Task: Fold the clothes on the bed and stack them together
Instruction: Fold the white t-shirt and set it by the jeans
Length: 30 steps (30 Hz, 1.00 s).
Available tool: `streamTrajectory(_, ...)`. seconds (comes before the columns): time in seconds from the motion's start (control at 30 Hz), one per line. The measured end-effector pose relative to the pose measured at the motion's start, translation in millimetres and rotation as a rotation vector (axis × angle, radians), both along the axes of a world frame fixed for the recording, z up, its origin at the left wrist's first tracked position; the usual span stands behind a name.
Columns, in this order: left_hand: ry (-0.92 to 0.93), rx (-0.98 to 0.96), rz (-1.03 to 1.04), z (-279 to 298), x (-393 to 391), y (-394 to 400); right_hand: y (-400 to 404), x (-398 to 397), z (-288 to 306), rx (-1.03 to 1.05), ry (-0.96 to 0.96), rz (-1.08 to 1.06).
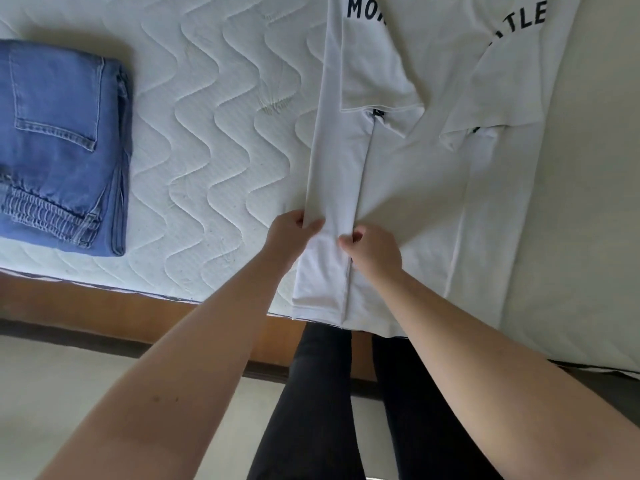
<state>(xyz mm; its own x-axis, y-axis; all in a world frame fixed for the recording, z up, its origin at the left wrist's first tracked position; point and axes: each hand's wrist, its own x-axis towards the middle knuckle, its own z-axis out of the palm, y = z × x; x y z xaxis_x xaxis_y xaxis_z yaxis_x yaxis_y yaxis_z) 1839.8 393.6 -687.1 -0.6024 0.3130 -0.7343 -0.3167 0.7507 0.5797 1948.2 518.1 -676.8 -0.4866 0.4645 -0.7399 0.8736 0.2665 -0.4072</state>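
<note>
White T-shirt (412, 161) lies flat on the bed (214, 140), both sides folded inward, hem overhanging the bed's near edge. Left hand (292, 233) pinches the shirt's left folded edge near the hem; right hand (372, 249) pinches the inner edge of that same panel. Folded jeans (59, 143) rest well left of the shirt.

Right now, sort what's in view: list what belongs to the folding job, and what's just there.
Part of the job:
- white T-shirt, side panels folded in, lettering face-up
- folded blue jeans, set aside on the left
- left hand and right hand, each pinching the shirt's left folded panel

Just there:
- quilted mattress
- wooden bed frame
- floor
</note>
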Motion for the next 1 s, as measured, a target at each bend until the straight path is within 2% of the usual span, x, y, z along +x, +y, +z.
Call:
streamTrajectory(0.23,-0.063,-0.135,-0.068,13,66,-56,-35,46,8,-0.136,-0.116,0.0)
streamTrajectory(0.4,-0.091,-0.192,-0.032,16,94,-81,-56,71,8,-0.177,-0.128,0.019)
streamTrajectory(0.53,-0.126,-0.163,0.03,15,108,-92,-61,92,8,-0.095,-0.1,0.062)
streamTrajectory(0.67,-0.19,-0.13,0.177,18,122,-95,-50,124,21,-0.155,0.025,0.06)
streamTrajectory(0.73,-0.285,-0.114,0.293,20,127,-94,-32,144,29,-0.093,0.105,0.028)
streamTrajectory(0.83,-0.409,-0.053,0.44,23,132,-94,4,176,31,0.187,0.143,-0.079)
streamTrajectory(0.93,-0.349,-0.012,0.479,22,141,-96,32,210,23,0.402,-0.102,-0.23)
streamTrajectory(1.0,-0.286,-0.005,0.485,21,147,-95,40,227,19,0.344,-0.231,-0.361)
